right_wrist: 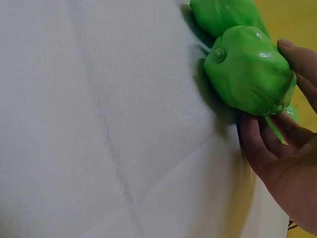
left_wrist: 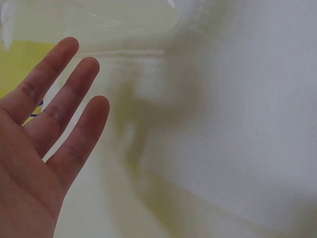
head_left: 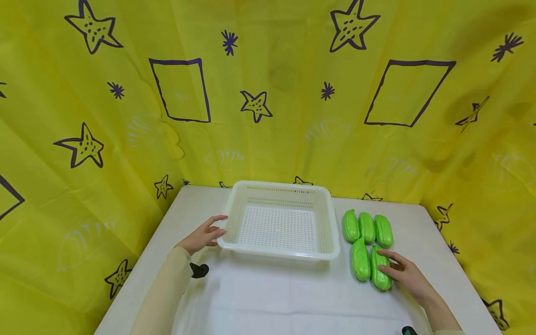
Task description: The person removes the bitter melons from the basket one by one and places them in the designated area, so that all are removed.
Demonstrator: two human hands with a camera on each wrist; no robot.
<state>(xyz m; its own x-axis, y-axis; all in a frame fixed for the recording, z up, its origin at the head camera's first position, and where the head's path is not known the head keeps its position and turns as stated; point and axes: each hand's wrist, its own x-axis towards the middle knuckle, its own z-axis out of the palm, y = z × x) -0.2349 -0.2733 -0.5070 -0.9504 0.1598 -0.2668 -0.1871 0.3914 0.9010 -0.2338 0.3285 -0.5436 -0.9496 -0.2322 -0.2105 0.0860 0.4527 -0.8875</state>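
Note:
A white plastic basket (head_left: 278, 254) with a perforated floor and walls stands upright on the table. At its left rim is my left hand (head_left: 203, 236), fingertips right at the edge. The left wrist view shows three straight, spread fingers (left_wrist: 74, 144) of that hand. To the basket's right lie several glossy green gourd-like vegetables (head_left: 361, 260) with lengthwise ridges, in two rows. My right hand (head_left: 404, 274) holds the front right green vegetable (right_wrist: 252, 72). In the right wrist view the thumb is at one side of it and the fingers at the other.
A white cloth (head_left: 268, 293) covers the table. Yellow curtains (head_left: 268, 149) with starfish drawings rise behind and on both sides. Dark wrist straps (head_left: 199, 271) show below the hands. The other green vegetables lie close beside the held one.

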